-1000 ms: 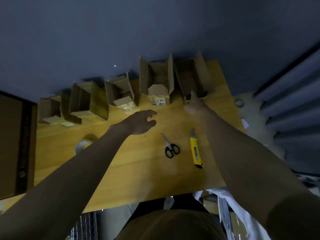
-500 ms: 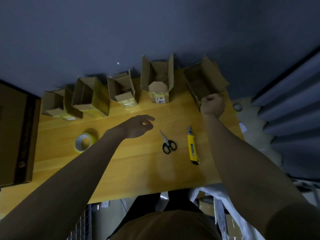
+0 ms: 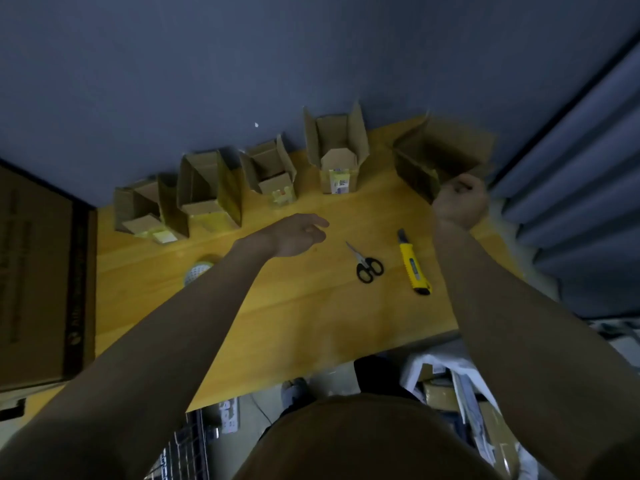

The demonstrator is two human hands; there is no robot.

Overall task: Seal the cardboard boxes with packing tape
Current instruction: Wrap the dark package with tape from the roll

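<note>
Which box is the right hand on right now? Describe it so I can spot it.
Look along the row of open cardboard boxes at the far edge of the wooden table. The box is the rightmost one, by the table's right corner. Unlike its upright neighbours, it is tilted and blurred, with the right hand gripping its near edge.

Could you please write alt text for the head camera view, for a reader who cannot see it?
A person's right hand grips the rightmost cardboard box of five open boxes along a wooden table's far edge, while the left hand hovers open. Scissors, a yellow utility knife and a tape roll lie nearer.
</note>
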